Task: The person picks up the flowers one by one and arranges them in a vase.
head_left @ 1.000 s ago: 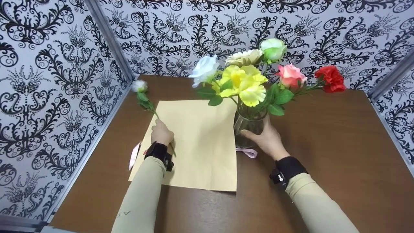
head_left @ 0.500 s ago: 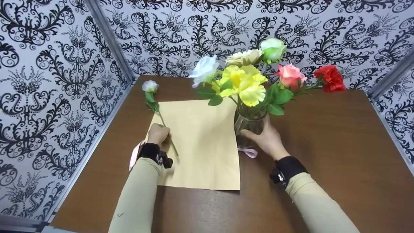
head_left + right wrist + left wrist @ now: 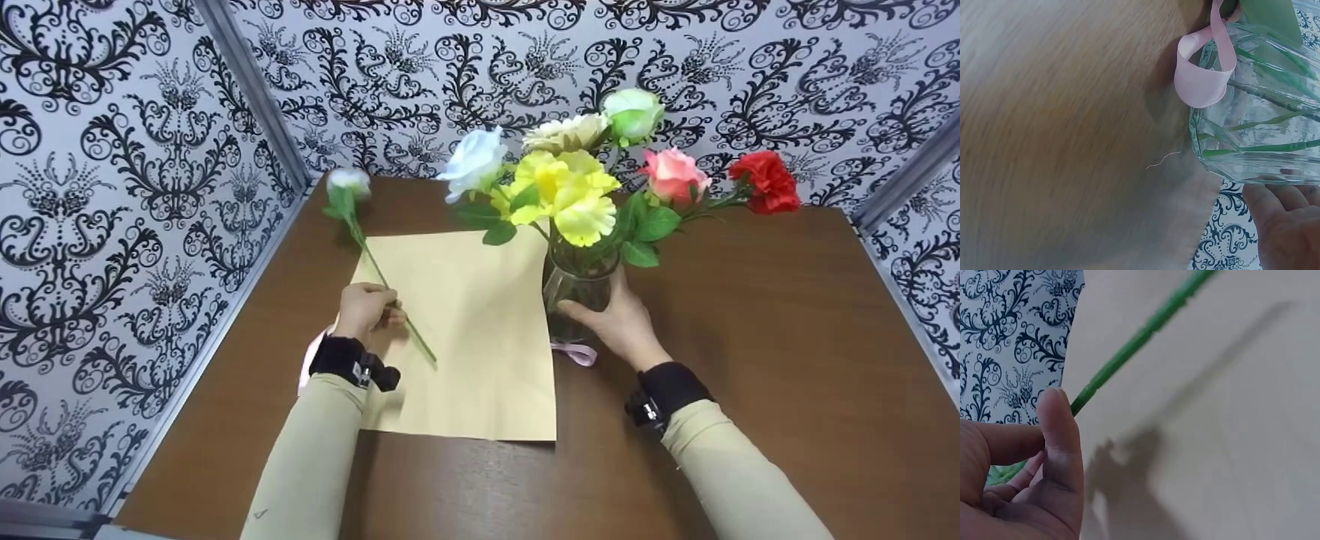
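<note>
My left hand (image 3: 369, 309) pinches the green stem (image 3: 1129, 351) of a white flower (image 3: 349, 183) between thumb and fingers. The bloom points to the back left, and the stem's lower end hangs over a tan sheet of paper (image 3: 480, 390). My right hand (image 3: 622, 319) grips the right side of a clear glass vase (image 3: 574, 292), which stands at the paper's right edge. In the vase are several flowers, among them a yellow one (image 3: 562, 191), a pink rose (image 3: 675, 176) and a red carnation (image 3: 769, 182). Stems show through the glass (image 3: 1264, 126) in the right wrist view.
A pink ribbon loop (image 3: 577, 353) lies by the vase's base, and a pale pink strip (image 3: 309, 360) shows at the paper's left edge. Patterned walls (image 3: 150, 225) border the brown table (image 3: 787, 360) at the left and back.
My left hand has shifted slightly left and turned, so the stem's lower end swings right over the paper. The white bloom has moved a little right. The right hand and vase stay in place.
</note>
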Demonstrator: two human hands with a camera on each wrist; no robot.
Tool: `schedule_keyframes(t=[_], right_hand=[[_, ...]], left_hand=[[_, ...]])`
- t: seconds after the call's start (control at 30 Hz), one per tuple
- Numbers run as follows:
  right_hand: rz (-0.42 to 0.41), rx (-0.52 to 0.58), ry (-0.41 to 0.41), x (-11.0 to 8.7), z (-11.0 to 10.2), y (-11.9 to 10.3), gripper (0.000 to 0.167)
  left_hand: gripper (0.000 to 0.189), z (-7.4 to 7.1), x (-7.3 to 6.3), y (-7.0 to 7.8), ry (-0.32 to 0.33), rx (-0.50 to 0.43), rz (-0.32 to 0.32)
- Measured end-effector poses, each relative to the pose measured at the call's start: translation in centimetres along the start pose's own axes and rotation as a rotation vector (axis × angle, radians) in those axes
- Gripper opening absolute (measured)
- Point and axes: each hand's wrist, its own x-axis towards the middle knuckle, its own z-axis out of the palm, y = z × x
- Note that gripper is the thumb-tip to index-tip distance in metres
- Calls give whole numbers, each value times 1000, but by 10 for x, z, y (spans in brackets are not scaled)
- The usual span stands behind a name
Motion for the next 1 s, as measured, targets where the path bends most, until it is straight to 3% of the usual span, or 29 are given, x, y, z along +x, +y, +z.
schedule_keyframes(t=[0.13, 0.4, 1.0], right_hand=[[-3, 0, 8, 0, 0, 0, 120], [-7, -1, 13, 1, 1, 0, 119], [-21, -4, 5, 0, 0, 0, 119]], left_hand=[[25, 6, -5, 4, -9, -78, 60], [8, 24, -24, 15, -57, -181, 243], [10, 81, -91, 47, -275, -202, 556]])
